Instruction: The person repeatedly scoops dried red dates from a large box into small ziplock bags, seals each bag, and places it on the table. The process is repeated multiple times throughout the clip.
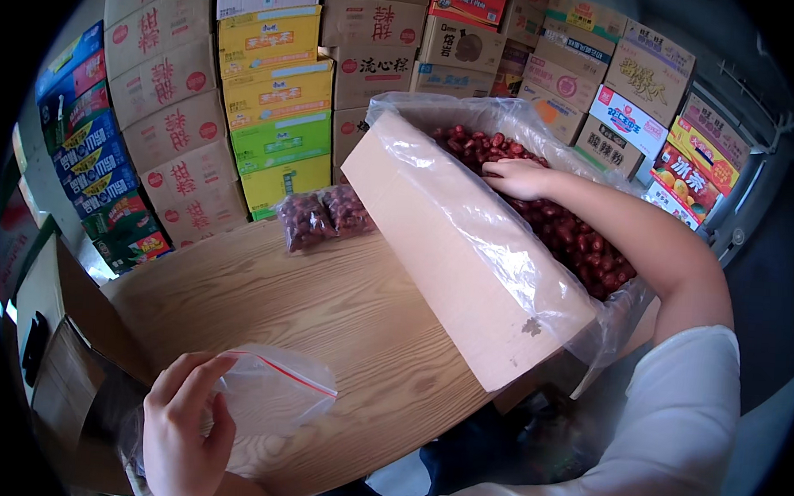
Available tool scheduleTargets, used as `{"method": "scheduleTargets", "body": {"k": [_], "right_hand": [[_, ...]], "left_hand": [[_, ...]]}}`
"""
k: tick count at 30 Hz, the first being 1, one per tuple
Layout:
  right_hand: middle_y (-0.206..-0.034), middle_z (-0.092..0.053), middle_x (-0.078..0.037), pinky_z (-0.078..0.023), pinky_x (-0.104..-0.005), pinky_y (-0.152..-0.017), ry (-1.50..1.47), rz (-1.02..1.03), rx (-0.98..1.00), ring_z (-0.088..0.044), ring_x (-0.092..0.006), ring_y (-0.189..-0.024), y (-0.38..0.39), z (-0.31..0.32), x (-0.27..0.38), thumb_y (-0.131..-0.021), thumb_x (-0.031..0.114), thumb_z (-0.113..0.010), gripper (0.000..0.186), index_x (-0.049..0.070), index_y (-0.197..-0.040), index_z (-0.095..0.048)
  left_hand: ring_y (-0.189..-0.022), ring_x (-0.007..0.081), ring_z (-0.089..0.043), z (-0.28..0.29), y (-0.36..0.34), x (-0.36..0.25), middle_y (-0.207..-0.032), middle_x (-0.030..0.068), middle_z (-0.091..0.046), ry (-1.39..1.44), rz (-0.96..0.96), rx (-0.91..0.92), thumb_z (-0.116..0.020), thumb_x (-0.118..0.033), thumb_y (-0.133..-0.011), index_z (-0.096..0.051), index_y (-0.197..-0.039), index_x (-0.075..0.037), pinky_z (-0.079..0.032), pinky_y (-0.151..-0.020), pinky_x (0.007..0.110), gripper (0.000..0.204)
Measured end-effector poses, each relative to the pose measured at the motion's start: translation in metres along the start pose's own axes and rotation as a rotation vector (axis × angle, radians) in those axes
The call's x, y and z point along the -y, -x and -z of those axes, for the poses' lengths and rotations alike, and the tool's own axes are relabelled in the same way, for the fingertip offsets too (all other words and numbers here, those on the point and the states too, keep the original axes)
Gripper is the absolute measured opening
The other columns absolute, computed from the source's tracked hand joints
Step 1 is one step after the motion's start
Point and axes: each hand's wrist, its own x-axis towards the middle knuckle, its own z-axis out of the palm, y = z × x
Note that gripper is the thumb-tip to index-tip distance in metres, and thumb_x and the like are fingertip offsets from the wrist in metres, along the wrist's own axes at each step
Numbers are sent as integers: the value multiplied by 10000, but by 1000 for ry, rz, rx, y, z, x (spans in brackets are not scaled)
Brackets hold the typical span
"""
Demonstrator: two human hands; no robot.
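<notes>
On the left, my left hand pinches the edge of a clear zip bag with a red seal line, held above the wooden table. The bag looks flat, with nothing visible in it. My right hand reaches into a large cardboard box lined with clear plastic. It is filled with red dates. The fingers of that hand curl down into the dates, their tips partly hidden. Two filled clear bags of dates lie together at the table's far edge, left of the box.
Stacked cartons line the back behind the wooden table. More cartons stand at the back right. An opened cardboard box stands at the table's left edge. The date box overhangs the table's right edge.
</notes>
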Motion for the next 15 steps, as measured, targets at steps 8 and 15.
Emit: {"method": "scheduleTargets", "body": {"k": [8, 15], "right_hand": [[-1365, -477, -187, -358, -492, -1036, 163, -32, 500, -454, -336, -1273, 6, 53, 19, -847, 645, -504, 686, 132, -1303, -513], [-1453, -384, -126, -333, -588, -1026, -233, -331, 194, -355, -327, -1334, -69, 84, -54, -807, 560, -638, 676, 195, -1353, -476]], "left_hand": [[-600, 131, -541, -7, 0, 6, -943, 125, -635, -32, 44, -7, -493, 172, -678, -651, -1013, 3, -419, -523, 232, 407], [-652, 165, -565, -15, -5, 9, -945, 127, -636, -38, 23, -16, -489, 170, -682, -656, -1007, 0, -441, -567, 249, 403]]}}
